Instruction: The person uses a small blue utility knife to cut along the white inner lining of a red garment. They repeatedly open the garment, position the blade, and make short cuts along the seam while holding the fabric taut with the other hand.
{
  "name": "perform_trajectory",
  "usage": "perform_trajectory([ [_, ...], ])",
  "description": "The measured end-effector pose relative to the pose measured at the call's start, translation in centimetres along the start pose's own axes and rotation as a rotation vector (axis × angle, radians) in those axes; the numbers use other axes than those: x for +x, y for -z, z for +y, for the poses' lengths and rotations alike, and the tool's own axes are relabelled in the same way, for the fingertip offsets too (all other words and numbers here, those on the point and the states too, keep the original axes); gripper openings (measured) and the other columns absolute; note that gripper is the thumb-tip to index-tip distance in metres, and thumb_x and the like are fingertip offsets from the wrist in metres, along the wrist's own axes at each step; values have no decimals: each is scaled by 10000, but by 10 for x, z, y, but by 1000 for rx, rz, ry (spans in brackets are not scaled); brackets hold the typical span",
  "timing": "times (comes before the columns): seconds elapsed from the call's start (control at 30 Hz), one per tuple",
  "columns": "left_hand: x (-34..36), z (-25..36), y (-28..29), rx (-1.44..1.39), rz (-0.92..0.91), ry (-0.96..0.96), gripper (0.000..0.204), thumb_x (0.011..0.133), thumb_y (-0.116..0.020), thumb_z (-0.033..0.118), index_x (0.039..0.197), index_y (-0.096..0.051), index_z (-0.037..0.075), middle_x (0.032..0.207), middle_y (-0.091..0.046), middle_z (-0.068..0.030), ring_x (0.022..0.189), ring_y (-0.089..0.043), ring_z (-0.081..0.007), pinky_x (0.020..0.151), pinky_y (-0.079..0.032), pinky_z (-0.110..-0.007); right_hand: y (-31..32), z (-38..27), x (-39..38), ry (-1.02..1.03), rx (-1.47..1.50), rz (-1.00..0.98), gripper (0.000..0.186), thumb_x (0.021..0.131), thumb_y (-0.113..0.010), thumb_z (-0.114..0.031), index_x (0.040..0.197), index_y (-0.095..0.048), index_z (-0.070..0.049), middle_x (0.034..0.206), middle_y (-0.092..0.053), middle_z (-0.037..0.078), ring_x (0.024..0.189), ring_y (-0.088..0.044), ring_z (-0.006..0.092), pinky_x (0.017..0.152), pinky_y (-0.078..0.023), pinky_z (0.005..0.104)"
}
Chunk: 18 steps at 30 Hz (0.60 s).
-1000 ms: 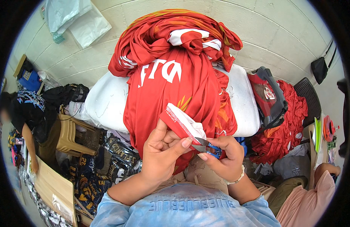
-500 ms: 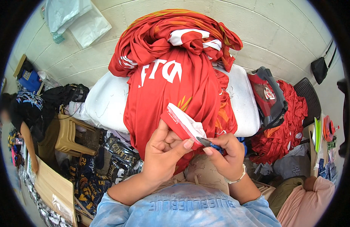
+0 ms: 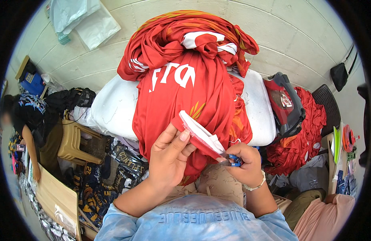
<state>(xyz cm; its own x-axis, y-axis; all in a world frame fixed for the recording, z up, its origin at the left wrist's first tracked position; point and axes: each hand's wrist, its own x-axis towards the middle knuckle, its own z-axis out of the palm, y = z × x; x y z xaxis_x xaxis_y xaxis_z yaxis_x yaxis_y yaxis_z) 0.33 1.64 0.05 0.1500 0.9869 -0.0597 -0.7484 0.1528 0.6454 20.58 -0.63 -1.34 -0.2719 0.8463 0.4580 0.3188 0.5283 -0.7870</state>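
My left hand [image 3: 167, 154] pinches the stitched edge of a red garment [image 3: 199, 138], its white inner side turned up. In my right hand [image 3: 246, 165] are small blue-handled thread snips [image 3: 235, 160], at the near right end of that edge. My right thumb and fingers partly cover the snips, and the blades are hard to make out. Below and beyond both hands, a large heap of red cloth [image 3: 173, 104] with white lettering lies over a white padded board [image 3: 113, 106].
A grey-and-red rigid object [image 3: 283, 104] and more red garments [image 3: 303, 128] are at the right. On the left are a tan plastic stool [image 3: 75, 140] and dark printed garments [image 3: 97, 193]. One person [image 3: 31, 120] is at the far left; another in pink [image 3: 326, 219] is lower right.
The left thumb has slid back along the stitched edge, away from the snips. The right hand with the snips has shifted slightly right and down, and its blades have turned.
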Motion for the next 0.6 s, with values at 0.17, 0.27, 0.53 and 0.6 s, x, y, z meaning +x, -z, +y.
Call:
perform_trajectory([
  [0.17, -5, -6, -4, 151, -183, -98, 506, 903, -550, -23, 1375, -368, -2, 1161, -602, -106, 1075, -586, -167, 915, -492, -315, -16, -10, 3, -125, 346, 329, 357, 707, -808, -61, 994, -601, -11, 879, -637, 67, 720, -586, 66, 618, -461, 207],
  [0.27, -8, -11, -8, 184, -231, -86, 565, 881, -558, -58, 1394, -329, 4, 1158, -600, -104, 1063, -586, -160, 924, -474, -309, -16, -19, 1, -55, 44, 231, 381, 715, -795, -45, 1043, -605, -5, 913, -650, 75, 741, -601, 67, 616, -471, 216],
  [0.53, -7, -12, -8, 101, -169, -90, 622, 897, -541, -31, 1442, -243, 17, 1142, -586, -76, 1021, -589, -136, 908, -463, -290, -13, -18, 11, 192, -248, 137, 276, 659, -703, 18, 925, -664, -46, 745, -634, 98, 605, -618, 240, 547, -484, 317],
  [0.6, -6, -10, -7, 27, -152, -96, 607, 903, -538, -24, 1438, -255, 14, 1137, -591, -69, 1002, -592, -126, 892, -468, -281, -5, -17, 12, 209, -216, 37, 261, 662, -701, 17, 911, -661, -48, 735, -631, 99, 607, -619, 247, 547, -486, 324],
])
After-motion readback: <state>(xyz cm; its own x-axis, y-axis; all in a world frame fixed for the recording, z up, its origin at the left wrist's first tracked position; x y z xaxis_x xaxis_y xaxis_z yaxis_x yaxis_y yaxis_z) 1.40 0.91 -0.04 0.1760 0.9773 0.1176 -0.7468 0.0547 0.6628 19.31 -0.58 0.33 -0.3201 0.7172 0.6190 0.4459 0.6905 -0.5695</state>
